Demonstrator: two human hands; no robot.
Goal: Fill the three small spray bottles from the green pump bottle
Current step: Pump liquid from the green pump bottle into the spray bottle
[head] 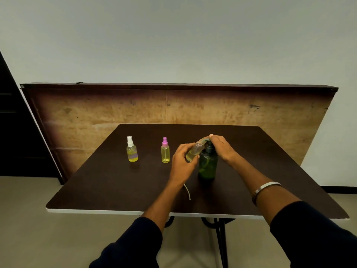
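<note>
The left hand point(182, 161) grips the open small bottle point(194, 152), tilted with its mouth up-right under the spout of the green pump bottle point(208, 163), which stands right of centre on the tabletop point(116, 182). The right hand point(222, 147) presses the pump head.

Green pump bottle point(208, 165): dark translucent green, upright on my table, right of centre.
Open spray bottle point(194, 151): capless, yellowish liquid low inside, tilted with its mouth at the pump spout.
Pink-capped bottle point(165, 150): upright, yellow, left of it.
White-capped bottle point(132, 149): upright, farthest left, part-filled yellow.
</note>
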